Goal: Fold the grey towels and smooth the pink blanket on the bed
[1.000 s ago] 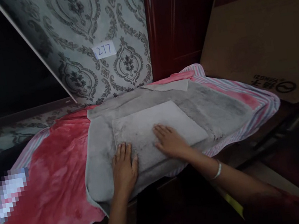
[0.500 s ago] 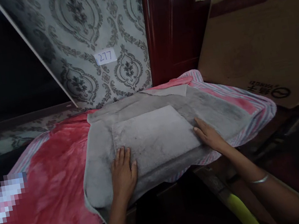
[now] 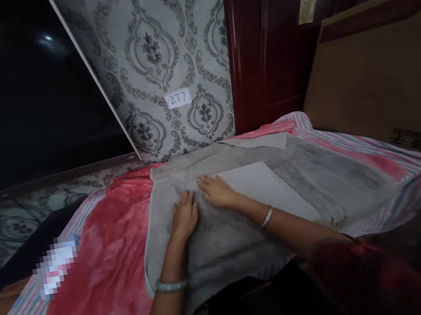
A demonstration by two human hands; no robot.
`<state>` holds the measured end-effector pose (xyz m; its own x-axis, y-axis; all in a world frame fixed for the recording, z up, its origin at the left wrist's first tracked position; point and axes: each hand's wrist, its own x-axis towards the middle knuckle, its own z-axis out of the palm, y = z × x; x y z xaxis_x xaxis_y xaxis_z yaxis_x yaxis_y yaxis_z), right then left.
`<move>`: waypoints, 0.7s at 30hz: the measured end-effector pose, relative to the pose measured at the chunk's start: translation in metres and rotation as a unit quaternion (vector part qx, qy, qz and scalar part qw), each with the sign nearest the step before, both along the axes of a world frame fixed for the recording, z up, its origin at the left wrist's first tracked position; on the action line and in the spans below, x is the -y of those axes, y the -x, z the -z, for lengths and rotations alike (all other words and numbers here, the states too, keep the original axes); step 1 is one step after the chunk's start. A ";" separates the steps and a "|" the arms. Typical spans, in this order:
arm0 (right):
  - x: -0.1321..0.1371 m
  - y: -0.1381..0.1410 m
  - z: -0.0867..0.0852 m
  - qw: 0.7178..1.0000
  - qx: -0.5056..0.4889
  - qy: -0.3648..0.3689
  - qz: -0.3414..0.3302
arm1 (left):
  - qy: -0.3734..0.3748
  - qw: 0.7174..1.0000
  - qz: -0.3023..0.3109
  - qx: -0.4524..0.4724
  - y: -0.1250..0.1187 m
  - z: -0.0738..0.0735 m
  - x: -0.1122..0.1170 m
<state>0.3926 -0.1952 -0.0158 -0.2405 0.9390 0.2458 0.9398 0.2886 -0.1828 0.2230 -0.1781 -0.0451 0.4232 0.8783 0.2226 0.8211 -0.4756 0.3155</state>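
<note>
Together, the left hand and the right hand lay flat on a gray cloth.
The cloth looked soft and fuzzy, with dark smudgy patches, and it was spread over a red, fluffy blanket close to the wall. A pale, flat piece with straight sides lay in its middle, under the right hand. The fingers were a little apart and gripped nothing. Stripes ran along the blanket's wavy edges. At the back, a flap was folded over, and the cloth had lots of room to the right.
</note>
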 end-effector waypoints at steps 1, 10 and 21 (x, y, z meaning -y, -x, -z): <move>-0.007 0.007 0.003 1.000 0.004 -0.005 -0.006 | -0.001 1.000 0.002 -0.010 -0.002 0.001 -0.009; -0.023 -0.011 0.035 0.999 0.016 -0.049 0.016 | -0.055 0.998 0.032 -0.023 0.006 0.038 -0.033; 0.016 -0.172 0.055 0.968 0.006 0.067 0.242 | -0.024 0.999 0.020 -0.008 0.002 0.032 -0.031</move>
